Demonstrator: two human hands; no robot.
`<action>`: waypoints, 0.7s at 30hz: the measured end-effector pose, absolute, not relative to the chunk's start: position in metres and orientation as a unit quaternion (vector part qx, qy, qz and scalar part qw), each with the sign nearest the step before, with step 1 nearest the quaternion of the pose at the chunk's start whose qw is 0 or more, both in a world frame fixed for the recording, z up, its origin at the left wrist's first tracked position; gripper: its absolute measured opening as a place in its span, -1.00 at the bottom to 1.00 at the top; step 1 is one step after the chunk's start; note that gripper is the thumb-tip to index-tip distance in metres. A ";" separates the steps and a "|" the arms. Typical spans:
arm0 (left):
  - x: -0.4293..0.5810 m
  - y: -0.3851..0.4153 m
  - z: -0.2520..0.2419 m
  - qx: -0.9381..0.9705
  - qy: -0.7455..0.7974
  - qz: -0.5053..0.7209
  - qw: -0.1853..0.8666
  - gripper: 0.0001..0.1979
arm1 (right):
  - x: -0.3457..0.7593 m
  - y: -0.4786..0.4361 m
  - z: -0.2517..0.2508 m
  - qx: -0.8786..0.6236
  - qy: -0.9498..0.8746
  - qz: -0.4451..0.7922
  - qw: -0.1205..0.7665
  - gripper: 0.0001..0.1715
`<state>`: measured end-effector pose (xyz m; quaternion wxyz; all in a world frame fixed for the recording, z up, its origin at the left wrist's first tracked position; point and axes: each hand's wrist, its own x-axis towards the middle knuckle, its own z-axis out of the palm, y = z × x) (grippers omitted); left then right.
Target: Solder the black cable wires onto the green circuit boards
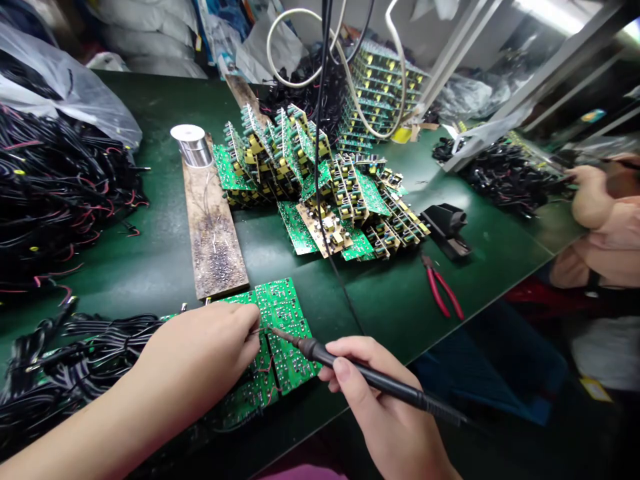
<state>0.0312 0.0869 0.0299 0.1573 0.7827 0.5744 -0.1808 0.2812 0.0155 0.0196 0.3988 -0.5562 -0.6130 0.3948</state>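
Observation:
My right hand (380,407) grips a black soldering iron (360,373) like a pen, its tip resting on a green circuit board (285,333) lying solder-side up at the table's near edge. My left hand (200,360) is closed in a pinch at the board's left side, fingertips right by the iron's tip, holding something thin that I cannot make out. More green boards lie under and beside this hand, with black and red wires attached.
A heap of populated circuit boards (325,193) fills the table's middle. A scorched wooden plank (215,227) with a solder spool (193,143) lies left of it. Black wire bundles (55,193) lie left. Red-handled cutters (443,290), an iron stand (447,227), another person's arm (600,213) at right.

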 end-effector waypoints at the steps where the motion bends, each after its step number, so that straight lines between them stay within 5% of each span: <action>1: 0.031 0.087 0.030 0.782 0.575 -0.181 0.156 -0.72 | 0.280 0.016 0.020 -0.556 -0.612 0.396 0.399 -0.82; 21: 0.033 0.087 0.030 0.775 0.583 -0.185 0.158 -0.74 | 0.281 0.016 0.028 -0.551 -0.645 0.366 0.383 -0.83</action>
